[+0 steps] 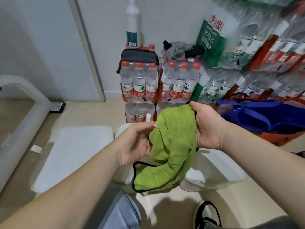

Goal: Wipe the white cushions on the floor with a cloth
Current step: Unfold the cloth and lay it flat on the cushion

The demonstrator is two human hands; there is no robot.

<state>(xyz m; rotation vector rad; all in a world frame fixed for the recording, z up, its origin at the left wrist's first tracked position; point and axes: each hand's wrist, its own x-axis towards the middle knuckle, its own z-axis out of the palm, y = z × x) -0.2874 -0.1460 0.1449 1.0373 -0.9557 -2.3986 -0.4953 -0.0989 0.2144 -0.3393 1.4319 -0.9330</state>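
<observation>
A green cloth [171,149] with black edging hangs in the air between my hands. My right hand [207,128] grips its upper right edge, thumb on top. My left hand [134,142] holds the cloth's left side, fingers loosely curled against it. Below lie two white cushions on the floor: one flat cushion [72,156] to the left, another [212,172] partly hidden under the cloth and my right forearm.
Stacked packs of water bottles [148,86] stand against the wall ahead, more piled at the right. A blue bag [264,118] lies at the right. A white frame [24,103] runs along the left. My shoe [207,215] shows at the bottom.
</observation>
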